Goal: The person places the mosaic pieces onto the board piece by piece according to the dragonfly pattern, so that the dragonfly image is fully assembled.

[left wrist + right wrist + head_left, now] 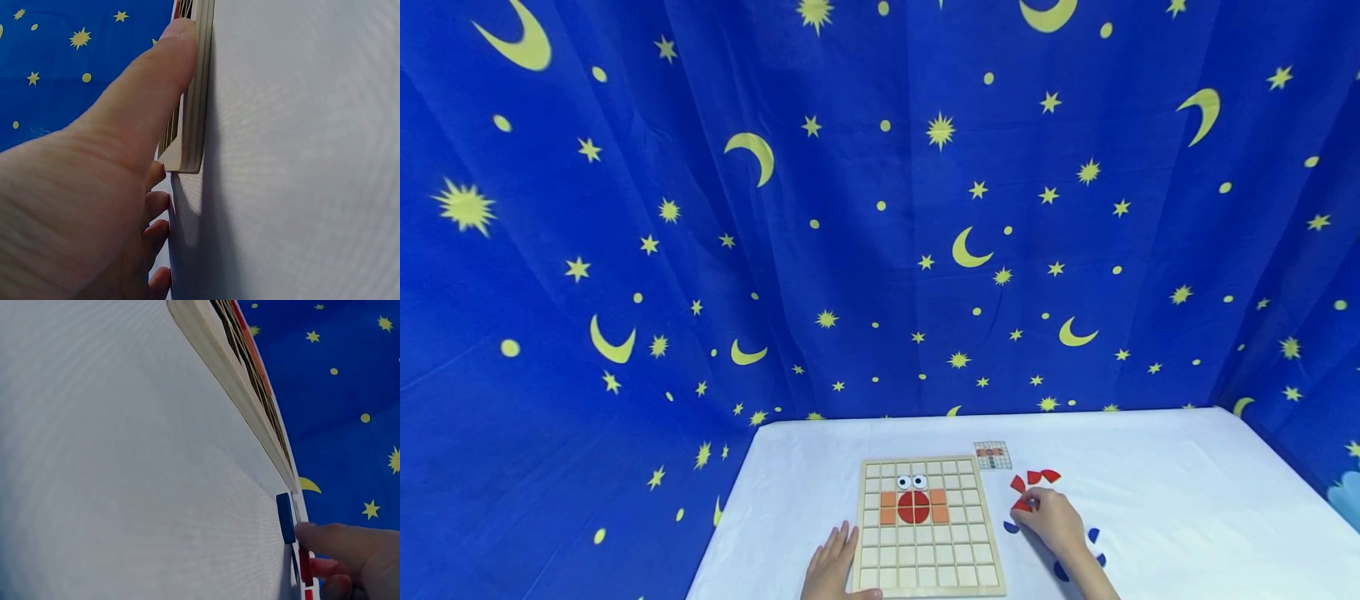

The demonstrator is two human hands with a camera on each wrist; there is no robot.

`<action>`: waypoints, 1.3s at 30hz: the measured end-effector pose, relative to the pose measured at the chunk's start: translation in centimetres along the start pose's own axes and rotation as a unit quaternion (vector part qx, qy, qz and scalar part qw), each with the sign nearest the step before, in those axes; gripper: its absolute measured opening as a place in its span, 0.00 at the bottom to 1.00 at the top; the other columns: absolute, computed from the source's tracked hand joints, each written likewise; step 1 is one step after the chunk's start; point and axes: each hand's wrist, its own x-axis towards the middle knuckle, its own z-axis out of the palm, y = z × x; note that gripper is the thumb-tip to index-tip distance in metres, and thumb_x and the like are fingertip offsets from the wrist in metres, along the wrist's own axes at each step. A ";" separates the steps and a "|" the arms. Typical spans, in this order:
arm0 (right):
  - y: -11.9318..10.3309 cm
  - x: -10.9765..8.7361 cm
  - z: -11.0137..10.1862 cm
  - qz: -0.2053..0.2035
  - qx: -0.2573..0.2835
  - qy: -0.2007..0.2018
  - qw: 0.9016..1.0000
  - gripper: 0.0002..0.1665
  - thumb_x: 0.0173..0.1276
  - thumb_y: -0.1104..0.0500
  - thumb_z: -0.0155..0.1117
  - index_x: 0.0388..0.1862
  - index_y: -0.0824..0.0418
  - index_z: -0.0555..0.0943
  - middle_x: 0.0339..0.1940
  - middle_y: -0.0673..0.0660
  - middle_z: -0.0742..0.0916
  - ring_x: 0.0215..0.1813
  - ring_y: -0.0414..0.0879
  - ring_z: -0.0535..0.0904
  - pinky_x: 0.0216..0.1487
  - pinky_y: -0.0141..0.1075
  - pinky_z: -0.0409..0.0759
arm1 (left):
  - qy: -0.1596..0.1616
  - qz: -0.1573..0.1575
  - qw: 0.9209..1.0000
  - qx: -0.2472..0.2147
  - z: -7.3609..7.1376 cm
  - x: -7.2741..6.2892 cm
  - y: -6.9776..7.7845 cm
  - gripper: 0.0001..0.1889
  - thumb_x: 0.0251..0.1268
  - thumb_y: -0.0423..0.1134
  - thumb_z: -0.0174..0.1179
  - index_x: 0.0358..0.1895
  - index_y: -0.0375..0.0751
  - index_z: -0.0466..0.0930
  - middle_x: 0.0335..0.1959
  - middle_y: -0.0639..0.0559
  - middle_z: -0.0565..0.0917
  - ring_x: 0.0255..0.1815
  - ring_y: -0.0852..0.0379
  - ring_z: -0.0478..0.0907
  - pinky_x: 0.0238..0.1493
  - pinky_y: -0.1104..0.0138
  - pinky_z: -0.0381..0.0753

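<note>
A wooden grid board (pixel 927 593) lies flat on the table. On it sit two white eye pieces (pixel 912 482), a red circle (pixel 913 507) of quarter pieces, and orange squares (pixel 938 506) on both sides. My left hand (pixel 832 567) rests at the board's near left corner, fingers extended along its left side. In the left wrist view, the thumb (pixel 178 53) lies over the board's edge. Right of the board, my right hand (pixel 1054 521) pinches a red quarter-circle piece (pixel 1022 506); its fingertips are partly hidden. A blue piece (pixel 285 518) lies close to that thumb.
Several loose red pieces (pixel 1050 476) lie beyond my right hand. Blue pieces (pixel 1061 572) lie around the right forearm, partly covered by it. A small pattern card (pixel 992 455) sits by the board's far right corner. A blue starry curtain (pixel 880 275) stands behind the white table (pixel 1187 500).
</note>
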 end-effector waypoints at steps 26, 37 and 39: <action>-4.0 0.4 2.4 -0.150 0.061 -0.043 0.986 0.10 0.49 0.53 0.76 0.30 0.52 0.84 0.13 0.43 0.72 0.16 0.33 0.62 0.18 0.26 0.58 | 0.014 0.012 1.000 0.019 0.2 0.0 -0.2 0.56 0.44 0.64 0.68 0.70 0.26 0.56 0.71 0.25 0.57 0.71 0.23 0.50 0.66 0.30 0.49; -5.2 0.7 3.5 -0.202 0.042 -0.063 0.977 0.10 0.50 0.52 0.75 0.32 0.52 0.85 0.14 0.40 0.73 0.16 0.31 0.61 0.18 0.26 0.59 | 0.003 0.000 1.000 0.009 0.0 0.0 0.1 0.56 0.45 0.62 0.69 0.70 0.26 0.56 0.72 0.25 0.55 0.72 0.24 0.49 0.66 0.31 0.47; -5.3 0.6 3.6 -0.209 0.044 -0.066 0.975 0.10 0.50 0.52 0.75 0.31 0.52 0.85 0.14 0.40 0.73 0.16 0.31 0.61 0.18 0.26 0.60 | 0.004 -0.002 1.000 0.010 0.0 0.0 0.1 0.56 0.45 0.62 0.69 0.70 0.26 0.56 0.72 0.25 0.56 0.72 0.24 0.49 0.66 0.31 0.48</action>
